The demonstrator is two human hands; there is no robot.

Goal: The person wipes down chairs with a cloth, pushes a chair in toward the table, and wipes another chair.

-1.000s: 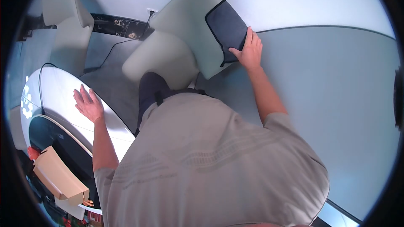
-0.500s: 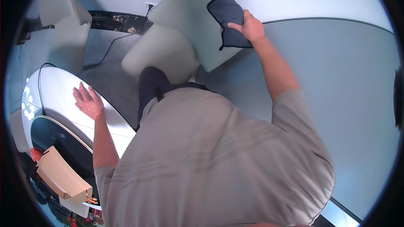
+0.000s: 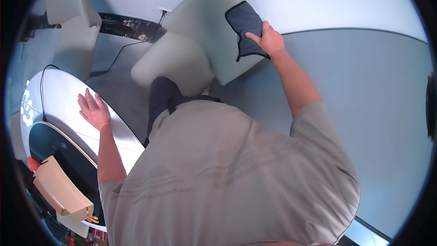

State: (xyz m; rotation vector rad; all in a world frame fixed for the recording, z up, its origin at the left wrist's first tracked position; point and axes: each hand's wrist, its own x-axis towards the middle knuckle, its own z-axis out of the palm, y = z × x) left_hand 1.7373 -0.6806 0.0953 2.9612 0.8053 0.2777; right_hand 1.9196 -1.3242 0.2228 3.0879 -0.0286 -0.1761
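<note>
A dark grey cloth [image 3: 248,20] with black edging lies against the backrest of a pale grey-green chair [image 3: 195,18], near its right edge. My right hand [image 3: 271,40] grips the cloth at its right side, thumb stretched over the front; the other fingers are partly hidden. On the white round table [image 3: 68,86], my left hand [image 3: 94,111] rests palm down with its fingers spread and holds nothing.
Another pale chair [image 3: 73,23] stands at the upper left. A black cable [image 3: 119,53] runs from a wall socket [image 3: 164,11] across the floor towards the table. An open cardboard box [image 3: 61,187] sits on the table's dark round centre [image 3: 54,141].
The view has shifted slightly, so the chair and cloth appear a little lower. My right hand stays on the cloth, and my left hand stays flat on the table.
</note>
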